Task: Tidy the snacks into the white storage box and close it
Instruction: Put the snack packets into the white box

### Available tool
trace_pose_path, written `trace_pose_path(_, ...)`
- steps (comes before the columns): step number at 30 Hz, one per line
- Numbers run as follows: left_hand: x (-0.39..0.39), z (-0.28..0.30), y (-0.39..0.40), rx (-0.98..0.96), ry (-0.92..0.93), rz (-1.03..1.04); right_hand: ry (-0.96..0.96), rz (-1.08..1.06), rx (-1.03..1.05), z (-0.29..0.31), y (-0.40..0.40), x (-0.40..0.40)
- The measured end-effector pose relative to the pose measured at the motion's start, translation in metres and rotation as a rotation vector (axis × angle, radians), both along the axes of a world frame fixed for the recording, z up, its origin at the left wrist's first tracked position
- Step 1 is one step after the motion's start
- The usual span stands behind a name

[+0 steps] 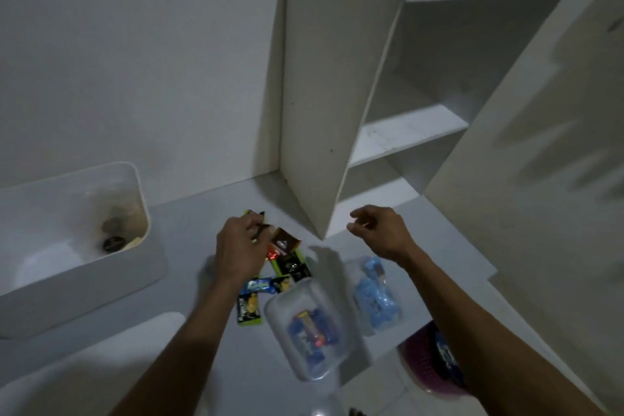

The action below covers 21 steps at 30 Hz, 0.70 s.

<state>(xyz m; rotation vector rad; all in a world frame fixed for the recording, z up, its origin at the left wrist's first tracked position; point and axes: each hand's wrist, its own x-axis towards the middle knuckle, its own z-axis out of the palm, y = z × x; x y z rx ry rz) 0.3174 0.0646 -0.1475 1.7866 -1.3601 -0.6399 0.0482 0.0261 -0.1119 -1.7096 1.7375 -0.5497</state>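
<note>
Gathering stage: early, with most snacks not yet in the white storage box [145, 240].
Storage box: at far left on the grey counter [189, 223], open, no lid on it; a couple of small dark items low inside, too blurred to name.
Lid: possibly the pale rounded slab [101, 358] in front of the box, cannot tell for sure.
Left hand [238, 248]: fingers curled round a dark, green-edged packet [256, 214] at the far end of the snack pile, grasping it just above the counter.
Right hand [380, 230]: hanging over the counter with loosely curled fingers, holding nothing, well apart from the pile.
Snack pile [287, 260]: brown, red, green and black wrappers overlapping just beside the left hand; blue packet [261, 285] and green-yellow packet [248, 312] nearer the body, partly under the left forearm.
Clear tub [304, 324]: near the pile, blue and red wrapped item inside, lying on the counter.
Blue-printed bag [374, 294]: right of the tub, flat on the counter.
Cupboard [418, 132]: doors swung open above the counter, shelves in view bare.
Done: box opened and in reach; perhaps a few items already dropped in.
Left: carrying the held packet over to the box, then the remaining wrappers, tub and bag, then fitting the lid.
Likely snag: loose overlapping wrappers sliding when one is lifted.
</note>
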Motion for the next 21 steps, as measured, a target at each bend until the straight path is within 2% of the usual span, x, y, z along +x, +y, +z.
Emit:
trace_pose_path(4,-0.106,-0.043,0.015,-0.028,0.001,0.008,-0.059,-0.088,-0.004,-0.055,0.003,-0.078)
trace_pose_path(8,-0.195,-0.077,0.046,-0.041,0.032,0.063,-0.09,-0.119,0.049,-0.107,0.024,-0.123)
trace_pose_path(10,-0.228,-0.093,0.055,0.059,0.015,0.057,-0.101,-0.116,0.076,-0.127,0.033,-0.134)
trace_pose_path(14,-0.269,-0.12,0.057,0.235,-0.017,0.111,-0.159,-0.022,0.077,-0.151,0.048,-0.14)
trace_pose_path(16,-0.279,-0.128,0.055,0.23,-0.138,0.086,-0.208,0.028,0.045,-0.156,0.052,-0.139)
trace_pose_path(19,-0.289,-0.135,0.053,0.332,-0.091,0.112,-0.279,0.078,0.042,-0.165,0.053,-0.139)
trace_pose_path(21,-0.292,-0.143,0.052,0.286,-0.068,0.103,-0.302,0.092,0.052,-0.173,0.052,-0.14)
